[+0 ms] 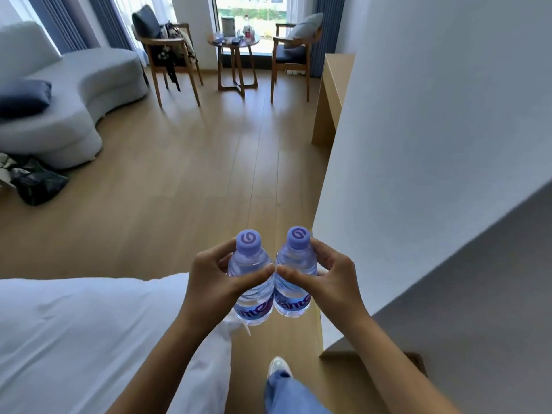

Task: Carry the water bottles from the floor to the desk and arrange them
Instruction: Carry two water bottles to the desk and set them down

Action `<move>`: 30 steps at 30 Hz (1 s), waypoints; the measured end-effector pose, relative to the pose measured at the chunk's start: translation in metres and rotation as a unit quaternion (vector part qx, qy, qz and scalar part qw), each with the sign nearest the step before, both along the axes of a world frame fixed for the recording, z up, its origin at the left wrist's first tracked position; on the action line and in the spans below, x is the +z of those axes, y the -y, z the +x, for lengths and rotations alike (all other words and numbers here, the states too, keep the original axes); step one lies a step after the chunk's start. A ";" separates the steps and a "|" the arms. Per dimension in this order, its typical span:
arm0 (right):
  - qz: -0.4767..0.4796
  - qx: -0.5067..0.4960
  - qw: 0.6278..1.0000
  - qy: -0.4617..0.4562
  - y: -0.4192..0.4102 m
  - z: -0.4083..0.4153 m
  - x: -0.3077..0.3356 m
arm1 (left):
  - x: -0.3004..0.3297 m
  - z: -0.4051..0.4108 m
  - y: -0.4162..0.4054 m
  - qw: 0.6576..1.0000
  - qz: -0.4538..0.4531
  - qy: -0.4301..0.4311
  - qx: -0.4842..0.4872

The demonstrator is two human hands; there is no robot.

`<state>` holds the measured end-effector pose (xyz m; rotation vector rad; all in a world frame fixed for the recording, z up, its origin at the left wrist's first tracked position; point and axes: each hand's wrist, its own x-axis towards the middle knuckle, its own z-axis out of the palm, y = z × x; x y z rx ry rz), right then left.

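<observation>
I hold two clear water bottles with purple caps upright in front of me, side by side and almost touching, above the wooden floor. My left hand (213,279) grips the left bottle (251,282) around its upper body. My right hand (325,276) grips the right bottle (294,273) the same way. The two thumbs nearly meet between the bottles. The light wooden desk (330,85) stands far ahead on the right against the wall, and only its near end shows.
A white bed (89,339) fills the lower left. A white wall corner (388,144) juts in on the right. Ahead lie open wooden floor (194,174), a grey sofa (74,94), two wooden chairs, a small round table (234,43) and dark bags (35,183) on the floor.
</observation>
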<state>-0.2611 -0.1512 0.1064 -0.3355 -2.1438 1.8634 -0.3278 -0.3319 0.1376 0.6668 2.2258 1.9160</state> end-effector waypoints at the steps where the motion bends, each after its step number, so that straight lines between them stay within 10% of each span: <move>1: 0.006 0.000 1.000 -0.010 -0.011 -0.025 0.003 | 0.003 -0.025 -0.010 1.000 0.003 0.000 0.004; 30: 0.014 -0.106 0.994 0.005 -0.205 -0.585 0.025 | 0.021 -0.626 -0.221 0.995 -0.001 -0.005 -0.095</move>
